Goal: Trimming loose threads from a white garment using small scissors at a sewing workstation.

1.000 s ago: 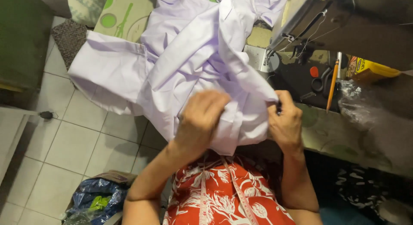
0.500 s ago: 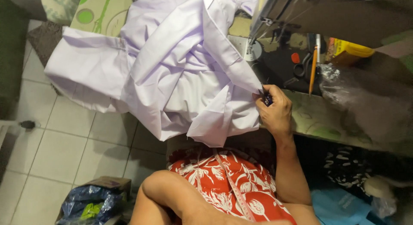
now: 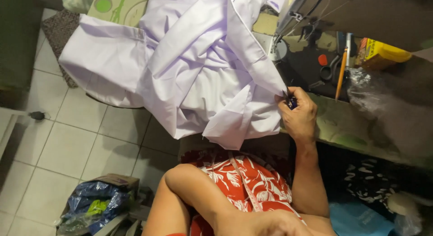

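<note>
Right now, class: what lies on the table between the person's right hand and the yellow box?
In the head view, scissors and an orange pencil lie between the right hand and yellow box.

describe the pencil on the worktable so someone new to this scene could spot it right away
Start at the big pale lilac cloth draped over the worktable, then look right, past the right hand pinching the cloth's edge. On the dark patch of tabletop lies the orange pencil, nearly upright in the picture. It sits between dark-handled scissors and a yellow box; it is the only long, thin orange stick there.

Home tailoring corner: sewing machine [image 3: 293, 19], scissors [image 3: 328, 70]
</note>
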